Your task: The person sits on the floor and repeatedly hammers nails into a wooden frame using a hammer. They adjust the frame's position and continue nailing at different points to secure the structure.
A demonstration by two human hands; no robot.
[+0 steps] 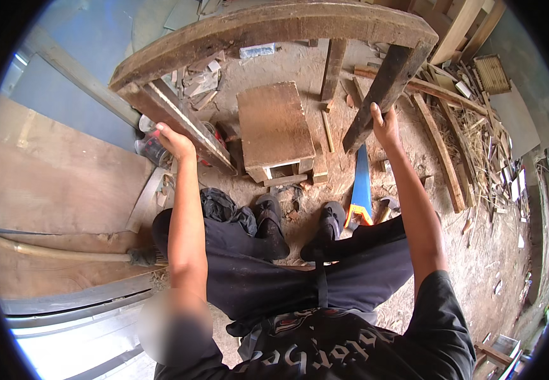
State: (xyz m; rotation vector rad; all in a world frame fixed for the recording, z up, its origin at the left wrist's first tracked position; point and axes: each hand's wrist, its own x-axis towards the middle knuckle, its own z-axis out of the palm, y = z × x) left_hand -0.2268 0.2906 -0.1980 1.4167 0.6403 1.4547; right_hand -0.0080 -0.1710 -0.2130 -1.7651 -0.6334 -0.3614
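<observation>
A rough wooden frame, with a thick top beam and several legs, is held up in front of me, tilted. My left hand grips its left near leg, the thumb lying along the outer side. Around the right near leg, which is darker, my right hand is closed, its thumb pointing up. The fingers of both hands are partly hidden. Between the legs, lower down, a small wooden stool sits on the floor. A handsaw with a blue blade and an orange-yellow handle lies beside my right foot.
A hammer lies right of the saw. Long boards and wood scraps cover the right side. Black cloth or plastic lies near my left foot. A long wooden handle rests at the left, below a large wooden panel.
</observation>
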